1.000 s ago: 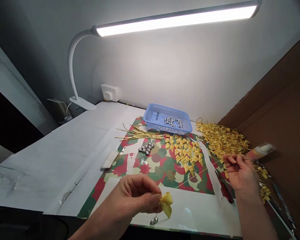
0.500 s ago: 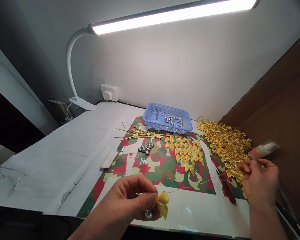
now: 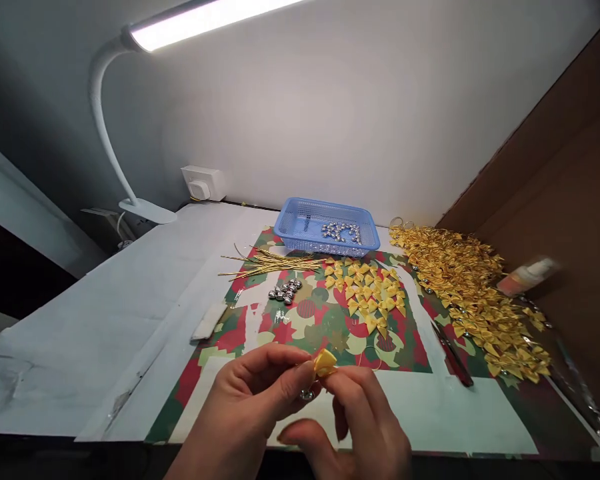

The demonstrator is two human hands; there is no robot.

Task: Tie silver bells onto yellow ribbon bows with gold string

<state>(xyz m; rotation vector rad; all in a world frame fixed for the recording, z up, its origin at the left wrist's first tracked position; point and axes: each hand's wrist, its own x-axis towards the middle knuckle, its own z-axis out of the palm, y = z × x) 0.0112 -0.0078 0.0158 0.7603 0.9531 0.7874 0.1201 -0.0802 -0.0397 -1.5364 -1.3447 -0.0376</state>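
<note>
My left hand [image 3: 253,400] pinches a small yellow ribbon bow [image 3: 325,363] near the front of the table, with a small silver bell [image 3: 307,395] showing just under its fingers. My right hand [image 3: 360,417] has its fingers closed against the same bow from the right. A thin gold thread [image 3: 367,363] trails from the bow across the mat. Both hands hover over the white sheet [image 3: 450,413] at the front edge.
A patterned red-green mat [image 3: 325,327] carries loose yellow bows [image 3: 367,293], silver bells [image 3: 285,292] and gold wires [image 3: 270,265]. A blue basket [image 3: 300,223] with bells stands behind. A large pile of finished bows [image 3: 475,293] lies right, beside a glue bottle [image 3: 527,275] and cardboard wall [image 3: 570,200].
My right hand came back from the bow pile at the right to the bow held in my left hand. The view tilted down and shifted slightly.
</note>
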